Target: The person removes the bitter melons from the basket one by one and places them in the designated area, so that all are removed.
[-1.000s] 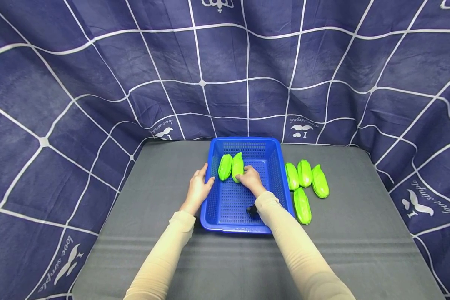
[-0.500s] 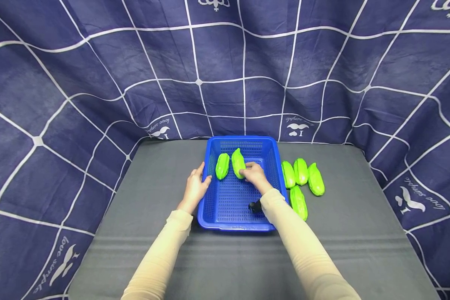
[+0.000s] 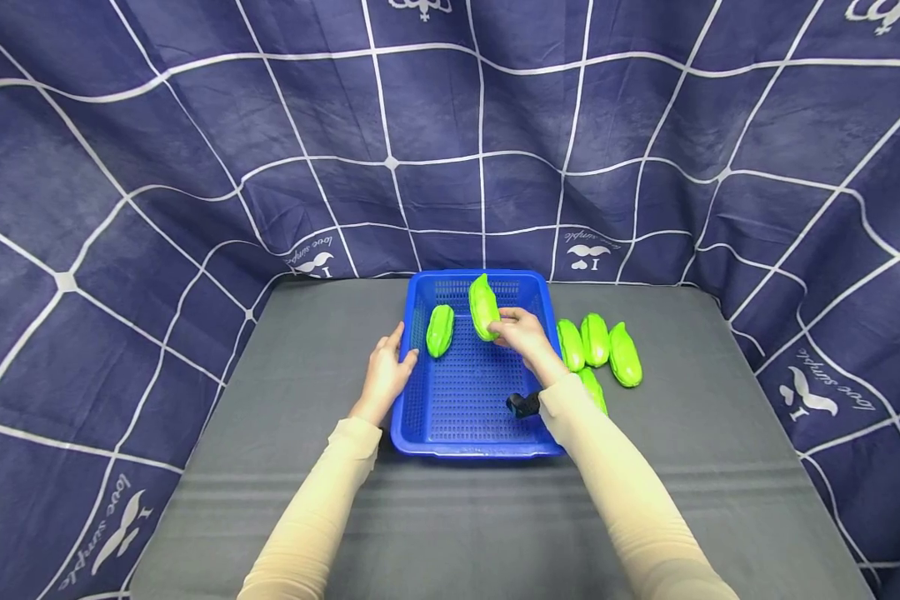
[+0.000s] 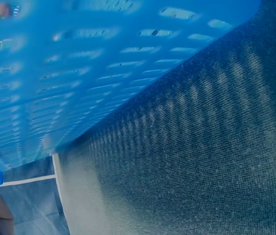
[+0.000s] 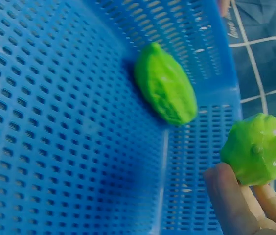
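In the head view, my right hand point(image 3: 525, 333) pinches a bright green, ridged gourd point(image 3: 483, 307) between thumb and fingers. The gourd tilts with its pointed tip away from me, raised over the far part of a blue perforated plastic basket point(image 3: 476, 451). In the right wrist view the held gourd point(image 5: 256, 149) is seen end-on, with the fingers around it. A second green gourd point(image 3: 440, 331) lies in the basket by its left wall. My left hand point(image 3: 385, 372) grips the basket's left rim, thumb over the edge; the left wrist view shows only part of that hand.
On the grey tabletop point(image 3: 270, 433) right of the basket lie several more green gourds point(image 3: 625, 355), one partly hidden by my right sleeve. A black wrist device point(image 3: 523, 405) sits at the right cuff. A dark blue curtain point(image 3: 450, 125) with white lines surrounds the table.
My right hand has lifted its gourd off the basket floor and moved it up and away from the gourd on the left. The left hand stays at the rim; the view has shifted slightly.
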Demonstrator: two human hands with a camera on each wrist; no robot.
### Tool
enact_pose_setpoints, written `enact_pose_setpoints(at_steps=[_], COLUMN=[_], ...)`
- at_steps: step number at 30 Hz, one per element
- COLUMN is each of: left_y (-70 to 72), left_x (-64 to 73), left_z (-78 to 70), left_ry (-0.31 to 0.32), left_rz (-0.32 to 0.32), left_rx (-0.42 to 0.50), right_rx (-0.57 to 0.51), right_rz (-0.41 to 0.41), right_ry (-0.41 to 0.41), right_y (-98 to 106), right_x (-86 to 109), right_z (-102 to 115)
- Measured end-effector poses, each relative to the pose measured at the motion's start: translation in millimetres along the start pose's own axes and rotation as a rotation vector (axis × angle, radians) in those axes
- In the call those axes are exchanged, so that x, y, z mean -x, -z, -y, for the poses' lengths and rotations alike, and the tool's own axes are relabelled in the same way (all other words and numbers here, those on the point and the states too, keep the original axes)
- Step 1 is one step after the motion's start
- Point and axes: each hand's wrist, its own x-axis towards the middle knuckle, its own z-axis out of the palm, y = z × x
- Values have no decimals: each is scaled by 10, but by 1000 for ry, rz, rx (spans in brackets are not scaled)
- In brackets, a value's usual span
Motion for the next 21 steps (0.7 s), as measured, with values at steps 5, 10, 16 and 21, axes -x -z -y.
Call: enact_pose_setpoints(at_steps=[5,10,16,21], left_y=[-3,-5,-4,-3], left_x=[2,3,-11,-15], left_z=[14,33,35,23], left_ry=[11,12,10,5], left_rz=[4,1,2,3], left_rx=[-3,-5,6,3], right_rx=[-31,-34,-37,-56], right_rz=[23,47,33,22], right_ry=[43,76,108,136], right_y=[115,284,534,727], right_x=[48,113,243,343], right_z=[40,34,73,59])
